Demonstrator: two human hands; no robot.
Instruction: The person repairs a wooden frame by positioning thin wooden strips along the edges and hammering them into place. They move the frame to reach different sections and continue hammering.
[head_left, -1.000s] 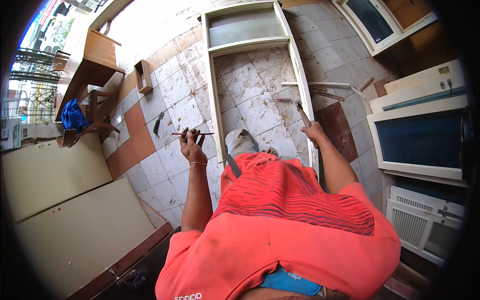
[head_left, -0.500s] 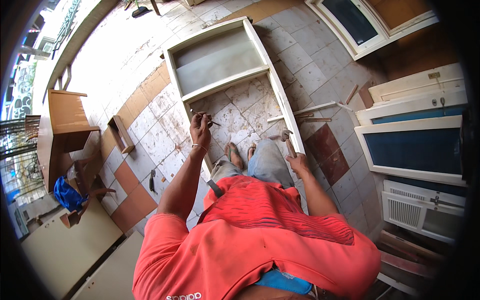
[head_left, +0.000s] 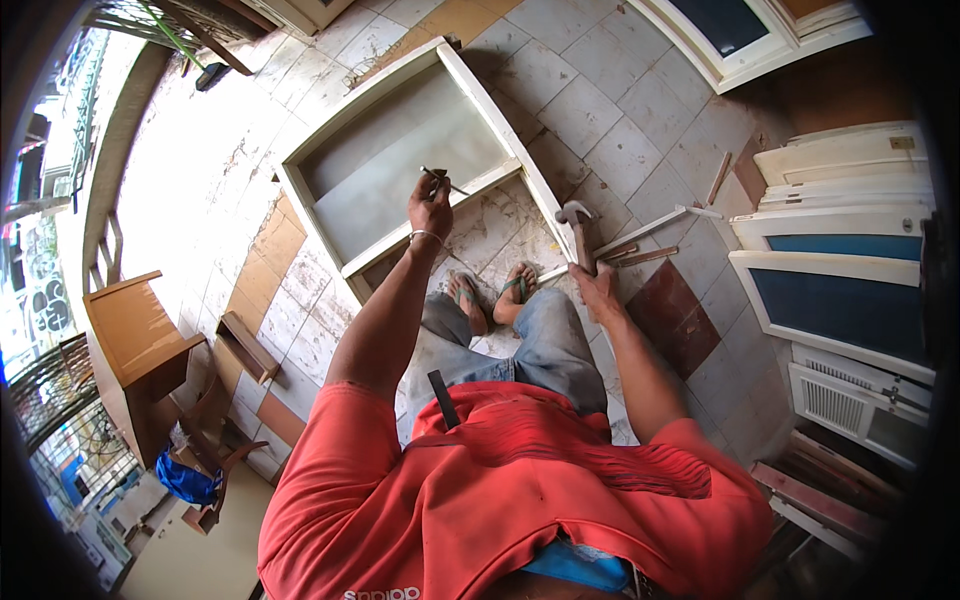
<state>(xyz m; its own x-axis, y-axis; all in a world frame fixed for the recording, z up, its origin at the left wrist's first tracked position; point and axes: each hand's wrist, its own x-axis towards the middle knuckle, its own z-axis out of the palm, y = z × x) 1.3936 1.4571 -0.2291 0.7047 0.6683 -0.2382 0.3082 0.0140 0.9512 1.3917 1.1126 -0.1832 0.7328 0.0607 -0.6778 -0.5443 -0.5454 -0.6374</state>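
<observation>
My left hand [head_left: 431, 212] is closed round a thin, dark metal rod [head_left: 457, 188] with a pale end, held over the crossbar of a white frame [head_left: 525, 182]. What exact tool it is I cannot make out. A claw hammer [head_left: 582, 240] is in my right hand [head_left: 597, 290], gripped by its brown handle with the head up, beside the frame's right side rail. The frame lies on the floor in front of my feet, and a greyish pane [head_left: 400, 150] fills its far part. Its near part is open to the tiles.
Loose wood strips [head_left: 640, 255] lie right of the frame. White-framed panels [head_left: 840, 310] lean along the right side, with a louvred panel [head_left: 830, 400] nearer. On the left stand a brown wooden cabinet [head_left: 140, 320], a small wooden box [head_left: 245, 348] and a blue bag [head_left: 187, 478].
My left hand has moved right and away from me, now over the crossbar with the rod. The hammer in my right hand is raised more upright. The whole view has turned somewhat.
</observation>
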